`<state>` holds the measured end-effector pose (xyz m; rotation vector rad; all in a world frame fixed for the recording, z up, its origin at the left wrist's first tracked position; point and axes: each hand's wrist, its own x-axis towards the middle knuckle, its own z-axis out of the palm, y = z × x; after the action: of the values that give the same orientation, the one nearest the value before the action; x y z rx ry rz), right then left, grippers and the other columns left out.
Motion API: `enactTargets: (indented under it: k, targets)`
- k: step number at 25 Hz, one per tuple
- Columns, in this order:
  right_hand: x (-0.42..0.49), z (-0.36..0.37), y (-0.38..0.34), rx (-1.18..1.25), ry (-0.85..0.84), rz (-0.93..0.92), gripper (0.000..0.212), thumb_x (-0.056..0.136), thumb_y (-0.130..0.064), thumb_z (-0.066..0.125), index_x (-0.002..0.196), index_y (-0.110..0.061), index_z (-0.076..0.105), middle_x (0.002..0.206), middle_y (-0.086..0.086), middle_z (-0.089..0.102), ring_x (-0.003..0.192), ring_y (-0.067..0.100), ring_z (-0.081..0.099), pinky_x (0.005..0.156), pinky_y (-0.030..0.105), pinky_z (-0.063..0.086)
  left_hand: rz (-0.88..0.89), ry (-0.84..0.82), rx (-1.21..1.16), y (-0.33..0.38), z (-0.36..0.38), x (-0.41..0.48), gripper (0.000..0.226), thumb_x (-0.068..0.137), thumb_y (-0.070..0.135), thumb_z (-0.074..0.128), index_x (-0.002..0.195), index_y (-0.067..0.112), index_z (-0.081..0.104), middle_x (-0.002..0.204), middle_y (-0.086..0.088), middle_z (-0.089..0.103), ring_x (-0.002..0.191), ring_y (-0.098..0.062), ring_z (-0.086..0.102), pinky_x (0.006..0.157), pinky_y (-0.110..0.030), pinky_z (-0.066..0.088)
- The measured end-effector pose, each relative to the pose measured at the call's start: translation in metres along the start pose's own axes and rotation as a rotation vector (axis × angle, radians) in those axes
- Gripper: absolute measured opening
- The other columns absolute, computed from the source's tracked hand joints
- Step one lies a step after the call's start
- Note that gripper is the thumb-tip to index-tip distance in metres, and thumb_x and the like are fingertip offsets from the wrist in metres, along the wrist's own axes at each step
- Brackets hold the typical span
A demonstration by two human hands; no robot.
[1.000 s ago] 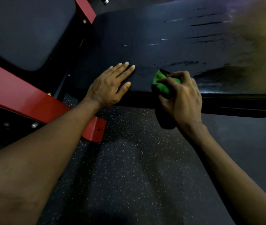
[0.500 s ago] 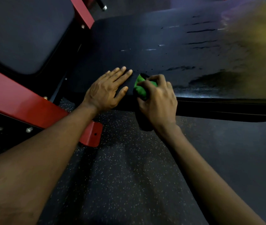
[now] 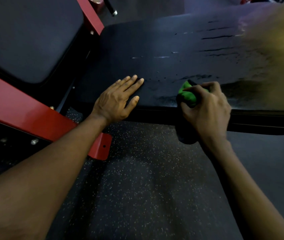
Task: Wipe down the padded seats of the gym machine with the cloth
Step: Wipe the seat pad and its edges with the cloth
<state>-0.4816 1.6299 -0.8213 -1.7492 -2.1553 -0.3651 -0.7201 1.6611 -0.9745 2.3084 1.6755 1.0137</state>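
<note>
A wide black padded seat (image 3: 163, 42) fills the upper middle, with wet streaks and drops on it. My right hand (image 3: 205, 108) grips a bunched green cloth (image 3: 188, 95) and presses it on the pad's near edge; a dark end of the cloth hangs below the hand. My left hand (image 3: 118, 99) rests flat on the pad's near left part, fingers straight, a hand's width left of the cloth. A second black pad (image 3: 26, 35) lies at the upper left.
A red steel frame beam (image 3: 21, 108) runs across the left, ending in a bolted foot plate (image 3: 101, 148) on the speckled black rubber floor (image 3: 146, 187). A red upright (image 3: 91, 16) stands between the two pads. The pad's far right is blurred yellow.
My right hand slid the cloth left to the left hand's thumb, then back right along the pad's near edge. The left hand stayed put.
</note>
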Motion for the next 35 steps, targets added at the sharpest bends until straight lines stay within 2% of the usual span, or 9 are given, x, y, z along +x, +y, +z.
enactTargets:
  k: [4,7,10,14,18,21,27,31,35]
  targets:
    - [0.001,0.033,-0.048,0.034,-0.034,-0.11,0.032,0.081,-0.032,0.075,0.11,-0.02,0.072,0.117,0.009,0.059,0.093,0.032,0.059,0.073,0.033,0.042,-0.001,-0.006,0.018,0.0,0.0,0.001,0.06,0.106,0.048,0.025,0.16,0.022,0.03,0.164,-0.008,0.032,0.151,-0.025,0.03,0.124,-0.04,0.023]
    - [0.001,0.032,-0.05,0.077,-0.076,-0.158,0.032,0.083,-0.034,0.073,0.112,-0.022,0.072,0.118,0.006,0.058,0.095,0.03,0.059,0.076,0.034,0.046,0.001,-0.01,0.021,-0.001,0.001,0.0,0.061,0.105,0.049,0.025,0.16,0.022,0.029,0.164,-0.008,0.033,0.151,-0.025,0.031,0.124,-0.04,0.024]
    - [0.019,0.007,-0.017,0.072,-0.085,-0.072,0.036,0.085,-0.037,0.072,0.119,-0.027,0.072,0.119,0.005,0.057,0.103,0.029,0.058,0.084,0.035,0.047,0.003,0.008,0.01,-0.001,0.001,0.001,0.06,0.105,0.047,0.026,0.159,0.021,0.032,0.163,-0.009,0.035,0.15,-0.026,0.033,0.124,-0.041,0.026]
    - [0.032,-0.007,-0.001,-0.021,-0.039,0.111,0.041,0.089,-0.038,0.07,0.127,-0.024,0.069,0.122,0.008,0.056,0.104,0.031,0.061,0.084,0.032,0.043,-0.009,0.016,0.013,-0.001,0.002,0.0,0.06,0.105,0.048,0.026,0.159,0.023,0.031,0.163,-0.007,0.034,0.151,-0.024,0.032,0.124,-0.042,0.025]
    - [0.036,0.025,-0.054,-0.005,-0.148,-0.022,0.038,0.088,-0.038,0.067,0.124,-0.026,0.068,0.123,0.009,0.054,0.103,0.037,0.062,0.075,0.034,0.039,0.002,0.011,0.018,-0.002,0.002,0.0,0.06,0.105,0.049,0.025,0.16,0.023,0.029,0.164,-0.006,0.032,0.151,-0.024,0.031,0.124,-0.042,0.026]
    - [0.048,0.013,-0.042,0.011,-0.233,-0.063,0.041,0.09,-0.039,0.069,0.129,-0.03,0.066,0.123,0.007,0.054,0.107,0.034,0.061,0.079,0.034,0.042,0.001,0.016,0.012,-0.002,0.002,0.0,0.06,0.105,0.048,0.025,0.16,0.023,0.03,0.164,-0.007,0.033,0.151,-0.024,0.031,0.124,-0.042,0.026]
    - [0.062,-0.026,0.01,-0.079,-0.168,0.109,0.048,0.089,-0.036,0.072,0.135,-0.024,0.064,0.128,0.013,0.055,0.109,0.039,0.061,0.085,0.04,0.047,0.001,0.024,0.018,-0.002,0.004,0.0,0.06,0.105,0.047,0.024,0.159,0.021,0.031,0.163,-0.008,0.034,0.15,-0.025,0.033,0.123,-0.043,0.028]
    - [0.055,0.009,-0.039,-0.03,-0.19,0.046,0.044,0.089,-0.037,0.07,0.13,-0.024,0.066,0.127,0.012,0.055,0.106,0.039,0.064,0.088,0.039,0.05,0.001,0.017,0.026,-0.002,0.003,0.0,0.061,0.105,0.048,0.024,0.16,0.022,0.03,0.163,-0.008,0.033,0.15,-0.025,0.032,0.124,-0.042,0.027]
    - [0.055,0.026,-0.06,0.049,-0.245,-0.03,0.041,0.086,-0.04,0.069,0.125,-0.029,0.069,0.12,0.007,0.055,0.105,0.036,0.063,0.076,0.033,0.041,-0.002,0.006,0.026,-0.001,0.003,0.0,0.061,0.105,0.047,0.025,0.16,0.022,0.03,0.164,-0.007,0.032,0.151,-0.025,0.031,0.124,-0.041,0.025]
